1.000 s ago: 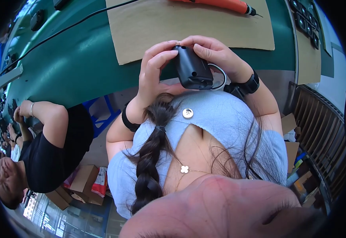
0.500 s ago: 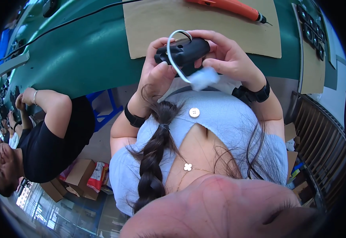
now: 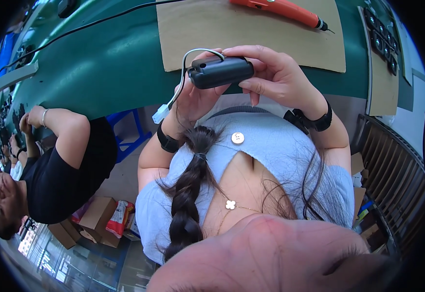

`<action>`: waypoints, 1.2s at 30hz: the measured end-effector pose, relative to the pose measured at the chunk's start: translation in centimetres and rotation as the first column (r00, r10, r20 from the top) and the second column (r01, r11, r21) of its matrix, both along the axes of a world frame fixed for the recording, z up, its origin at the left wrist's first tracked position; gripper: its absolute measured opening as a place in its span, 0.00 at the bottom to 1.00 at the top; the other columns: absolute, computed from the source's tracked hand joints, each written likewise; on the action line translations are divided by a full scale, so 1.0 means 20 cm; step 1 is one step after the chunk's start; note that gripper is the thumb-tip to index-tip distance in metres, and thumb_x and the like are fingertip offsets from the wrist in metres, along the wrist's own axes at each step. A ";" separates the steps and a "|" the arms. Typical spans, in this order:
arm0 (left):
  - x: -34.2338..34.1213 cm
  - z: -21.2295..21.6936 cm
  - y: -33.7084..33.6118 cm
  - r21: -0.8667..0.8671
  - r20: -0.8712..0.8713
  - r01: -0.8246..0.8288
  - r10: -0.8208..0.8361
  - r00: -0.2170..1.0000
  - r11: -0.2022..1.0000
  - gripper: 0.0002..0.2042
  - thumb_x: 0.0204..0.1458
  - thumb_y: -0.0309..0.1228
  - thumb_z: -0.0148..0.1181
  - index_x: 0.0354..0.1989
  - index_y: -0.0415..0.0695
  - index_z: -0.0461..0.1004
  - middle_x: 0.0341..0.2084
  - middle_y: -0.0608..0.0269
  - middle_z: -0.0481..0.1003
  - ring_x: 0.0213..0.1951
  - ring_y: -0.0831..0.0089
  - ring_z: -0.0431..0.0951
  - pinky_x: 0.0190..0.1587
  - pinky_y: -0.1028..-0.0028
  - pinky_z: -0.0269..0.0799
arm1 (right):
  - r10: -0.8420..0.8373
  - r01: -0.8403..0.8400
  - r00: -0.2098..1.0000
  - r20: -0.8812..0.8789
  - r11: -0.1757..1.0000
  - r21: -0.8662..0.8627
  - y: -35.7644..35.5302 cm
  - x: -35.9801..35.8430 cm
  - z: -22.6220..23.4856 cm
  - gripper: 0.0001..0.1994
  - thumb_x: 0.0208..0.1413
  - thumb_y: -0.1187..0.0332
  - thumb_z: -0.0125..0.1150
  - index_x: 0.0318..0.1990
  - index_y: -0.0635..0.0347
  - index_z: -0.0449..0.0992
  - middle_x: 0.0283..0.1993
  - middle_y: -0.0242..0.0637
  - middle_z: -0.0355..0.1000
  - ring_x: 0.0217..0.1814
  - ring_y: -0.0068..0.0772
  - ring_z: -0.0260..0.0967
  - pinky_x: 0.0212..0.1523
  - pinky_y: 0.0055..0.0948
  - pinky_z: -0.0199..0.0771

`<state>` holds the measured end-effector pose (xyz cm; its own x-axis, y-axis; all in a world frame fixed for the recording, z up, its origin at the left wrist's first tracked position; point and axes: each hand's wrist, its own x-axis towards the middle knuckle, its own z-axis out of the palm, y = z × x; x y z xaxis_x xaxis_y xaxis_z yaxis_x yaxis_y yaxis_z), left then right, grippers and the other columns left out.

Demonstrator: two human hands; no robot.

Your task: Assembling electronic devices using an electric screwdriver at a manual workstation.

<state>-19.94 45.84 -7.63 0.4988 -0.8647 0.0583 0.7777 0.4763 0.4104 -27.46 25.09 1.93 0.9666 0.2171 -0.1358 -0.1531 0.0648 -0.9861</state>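
A small black oblong plastic housing (image 3: 226,74) with rounded ends is held between my two hands above the table's near edge. My left hand (image 3: 195,100) is closed round its left end and underside, with some fingers hidden behind it. My right hand (image 3: 276,73) grips the right end, its forefinger along the top and thumb at the near side. A thin white-and-black cable (image 3: 187,54) leaves the top of the housing and loops over to the left. Its whitish plug connector (image 3: 161,114) dangles beside my left wrist.
Beyond my hands, an orange electric screwdriver (image 3: 290,10) lies on a cardboard sheet (image 3: 251,41) atop the green table (image 3: 110,63). Several black parts (image 3: 380,39) sit in a tray at the right. A co-worker (image 3: 66,146) sits at the left. A black cord (image 3: 81,29) crosses the table.
The housing has been turned in my hands, now lying more level. The cable and its connector have swung from the near side of the housing over to the left.
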 end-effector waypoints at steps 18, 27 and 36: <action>0.03 0.03 0.04 -0.243 -0.349 0.312 -0.383 0.855 0.918 0.39 0.66 0.59 0.31 0.71 0.35 0.51 0.60 0.27 0.64 0.60 0.39 0.71 0.62 0.56 0.72 | -0.165 0.130 0.957 -0.238 0.979 -0.159 -0.01 0.10 -0.12 0.21 0.70 0.53 0.50 0.37 0.63 0.78 0.19 0.24 0.69 0.14 0.11 0.57 0.16 0.13 0.55; 0.10 0.06 0.10 -0.262 -0.535 0.334 -0.424 0.731 0.905 0.38 0.69 0.55 0.24 0.66 0.27 0.56 0.51 0.25 0.71 0.53 0.41 0.77 0.50 0.60 0.83 | -0.159 0.062 0.933 -0.324 0.955 -0.289 0.03 0.13 -0.11 0.27 0.70 0.47 0.45 0.28 0.61 0.75 0.14 0.29 0.67 0.11 0.15 0.60 0.13 0.16 0.55; 0.10 0.15 0.08 -0.238 -0.632 0.339 -0.410 0.658 0.910 0.38 0.69 0.55 0.27 0.66 0.25 0.56 0.51 0.25 0.71 0.54 0.41 0.76 0.51 0.60 0.82 | -0.168 0.059 0.891 -0.423 0.964 -0.258 0.03 0.12 -0.08 0.28 0.69 0.47 0.43 0.24 0.60 0.74 0.12 0.30 0.66 0.11 0.18 0.61 0.12 0.17 0.54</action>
